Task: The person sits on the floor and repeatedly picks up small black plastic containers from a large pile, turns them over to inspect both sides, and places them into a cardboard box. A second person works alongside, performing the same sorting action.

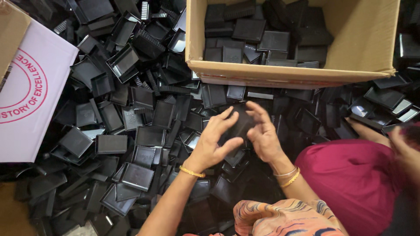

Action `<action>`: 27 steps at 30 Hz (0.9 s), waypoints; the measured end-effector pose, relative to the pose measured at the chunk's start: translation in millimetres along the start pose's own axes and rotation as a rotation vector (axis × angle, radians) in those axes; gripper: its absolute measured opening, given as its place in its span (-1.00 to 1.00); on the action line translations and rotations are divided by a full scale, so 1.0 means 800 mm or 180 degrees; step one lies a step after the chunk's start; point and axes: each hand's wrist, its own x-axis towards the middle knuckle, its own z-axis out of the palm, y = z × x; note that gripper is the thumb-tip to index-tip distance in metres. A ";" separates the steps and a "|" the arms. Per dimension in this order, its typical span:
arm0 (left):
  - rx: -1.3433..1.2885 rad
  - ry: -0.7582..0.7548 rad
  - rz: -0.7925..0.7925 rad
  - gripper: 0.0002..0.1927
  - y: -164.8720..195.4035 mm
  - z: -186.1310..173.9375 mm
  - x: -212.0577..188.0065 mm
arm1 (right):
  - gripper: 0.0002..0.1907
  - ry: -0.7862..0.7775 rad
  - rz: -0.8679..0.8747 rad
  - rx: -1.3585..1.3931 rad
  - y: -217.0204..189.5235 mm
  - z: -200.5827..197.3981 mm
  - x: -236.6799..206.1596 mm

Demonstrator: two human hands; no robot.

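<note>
Both my hands meet over a heap of black plastic parts. My left hand (214, 142) and my right hand (262, 133) together grip one flat black rectangular piece (239, 123), fingers curled around its edges. It is held just above the pile (131, 131) of similar black trays and lids. Gold bangles sit on both wrists.
An open cardboard box (284, 72) at the top holds more black pieces. A white carton with a red round print (35, 91) lies at the left. Red cloth (350, 179) covers the lower right. Another person's hand (404, 140) shows at the right edge.
</note>
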 end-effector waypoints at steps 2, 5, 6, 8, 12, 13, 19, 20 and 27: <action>0.0301 0.0173 0.0510 -0.17 0.008 0.002 0.000 | -0.28 0.0178 0.0474 0.0356 -0.011 0.000 0.006; 0.0322 0.0306 0.0445 -0.29 0.009 0.004 -0.007 | -0.35 0.0224 0.0944 0.0218 -0.028 -0.001 0.011; 0.0256 0.0335 0.0293 -0.38 0.007 0.004 -0.010 | -0.36 0.0199 0.1053 0.0054 -0.032 -0.002 0.011; -0.0082 0.0141 -0.0144 -0.41 0.000 -0.004 -0.017 | -0.41 -0.0108 0.0736 -0.0671 -0.035 -0.010 0.009; -0.0808 0.0163 -0.0120 -0.38 -0.001 -0.009 -0.022 | -0.59 -0.0047 -0.0227 -0.1578 -0.026 -0.021 -0.003; -0.0696 0.0199 -0.0147 -0.40 0.005 -0.010 -0.021 | -0.60 0.0036 -0.0334 -0.1398 -0.025 -0.019 -0.005; -0.0120 0.0374 0.0305 -0.48 0.057 -0.041 0.029 | -0.45 0.0285 -0.0532 -0.1124 -0.029 -0.007 -0.005; -0.0052 0.0515 0.0751 -0.51 0.066 -0.051 0.047 | -0.33 0.0255 -0.0589 -0.1248 -0.019 -0.017 -0.004; 0.2324 0.1811 0.1406 -0.52 0.075 -0.075 0.161 | -0.20 0.0520 0.0154 -0.5472 0.151 -0.124 -0.030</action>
